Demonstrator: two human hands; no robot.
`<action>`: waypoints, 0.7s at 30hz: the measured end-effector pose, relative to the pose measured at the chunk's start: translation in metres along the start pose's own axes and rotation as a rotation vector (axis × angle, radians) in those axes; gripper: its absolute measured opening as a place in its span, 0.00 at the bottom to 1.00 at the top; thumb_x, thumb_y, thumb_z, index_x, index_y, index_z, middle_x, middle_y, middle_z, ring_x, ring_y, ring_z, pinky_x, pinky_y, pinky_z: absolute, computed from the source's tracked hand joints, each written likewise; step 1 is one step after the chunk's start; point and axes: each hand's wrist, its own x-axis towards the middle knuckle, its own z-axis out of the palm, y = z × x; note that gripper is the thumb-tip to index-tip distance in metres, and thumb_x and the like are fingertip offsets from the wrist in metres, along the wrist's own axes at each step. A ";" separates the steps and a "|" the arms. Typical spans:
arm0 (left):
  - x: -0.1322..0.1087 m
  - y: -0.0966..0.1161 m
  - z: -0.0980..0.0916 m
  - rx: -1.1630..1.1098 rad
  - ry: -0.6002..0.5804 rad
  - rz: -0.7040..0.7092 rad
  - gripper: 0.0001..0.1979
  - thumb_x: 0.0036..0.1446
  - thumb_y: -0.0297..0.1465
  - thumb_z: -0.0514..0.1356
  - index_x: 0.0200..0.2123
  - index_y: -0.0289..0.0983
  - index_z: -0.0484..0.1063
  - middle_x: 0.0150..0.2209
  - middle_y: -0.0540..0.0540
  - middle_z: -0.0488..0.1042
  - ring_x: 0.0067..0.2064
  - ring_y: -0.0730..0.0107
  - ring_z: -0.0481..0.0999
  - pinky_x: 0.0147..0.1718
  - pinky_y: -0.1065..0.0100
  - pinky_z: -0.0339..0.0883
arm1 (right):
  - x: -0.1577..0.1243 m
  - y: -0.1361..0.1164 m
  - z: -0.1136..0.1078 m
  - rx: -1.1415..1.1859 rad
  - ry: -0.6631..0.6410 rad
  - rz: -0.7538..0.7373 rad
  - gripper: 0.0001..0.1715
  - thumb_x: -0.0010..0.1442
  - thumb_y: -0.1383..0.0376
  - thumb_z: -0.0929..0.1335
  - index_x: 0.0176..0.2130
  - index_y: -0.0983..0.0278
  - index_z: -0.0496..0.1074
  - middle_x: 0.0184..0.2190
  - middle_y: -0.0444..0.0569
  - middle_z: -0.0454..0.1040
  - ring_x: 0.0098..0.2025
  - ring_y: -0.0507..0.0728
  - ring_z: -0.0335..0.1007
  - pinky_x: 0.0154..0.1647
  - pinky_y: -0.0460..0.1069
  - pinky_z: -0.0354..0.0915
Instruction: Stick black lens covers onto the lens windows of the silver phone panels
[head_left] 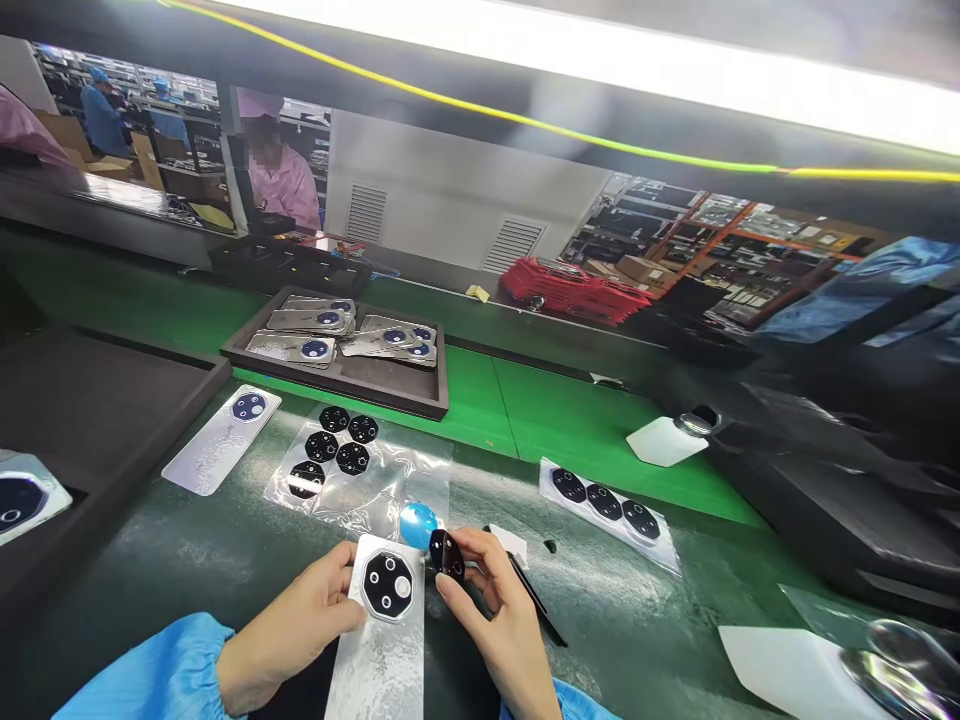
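My left hand [300, 625] grips the left edge of a silver phone back cover [382, 650] that lies on the dark mat and carries a black camera lens plate [388, 585]. Beside the cover's top corner, my right hand [499, 610] pinches a small black lens piece [448, 555] between thumb and fingers. A round blue film [418, 523] lies just behind the cover. Black tweezers [536, 600] rest on the mat under my right hand.
A clear sheet [352, 465] holds several black lens plates, and a strip [607, 510] to the right holds three more. Another cover [223, 440] lies at left. A dark tray [345, 370] of covers stands on the green belt. A white bottle [667, 440] lies at right.
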 end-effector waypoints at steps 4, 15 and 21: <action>0.000 0.000 0.000 -0.002 -0.006 0.006 0.21 0.52 0.23 0.57 0.51 0.38 0.67 0.46 0.47 0.78 0.47 0.62 0.75 0.47 0.63 0.62 | 0.000 0.000 0.000 -0.009 0.001 -0.013 0.19 0.56 0.58 0.73 0.48 0.59 0.75 0.49 0.53 0.73 0.48 0.61 0.74 0.43 0.51 0.75; 0.001 -0.005 -0.001 -0.022 -0.028 0.048 0.20 0.52 0.24 0.58 0.49 0.38 0.68 0.45 0.47 0.78 0.44 0.61 0.75 0.44 0.63 0.62 | -0.003 0.002 0.001 -0.016 -0.017 -0.025 0.19 0.58 0.59 0.72 0.49 0.58 0.74 0.50 0.52 0.71 0.49 0.61 0.72 0.43 0.51 0.73; -0.001 0.000 0.002 -0.007 -0.042 0.050 0.20 0.53 0.24 0.57 0.51 0.39 0.68 0.44 0.47 0.78 0.46 0.61 0.76 0.44 0.63 0.62 | 0.000 -0.003 -0.001 -0.034 -0.012 -0.046 0.18 0.58 0.60 0.72 0.48 0.59 0.74 0.49 0.52 0.71 0.48 0.61 0.72 0.39 0.50 0.73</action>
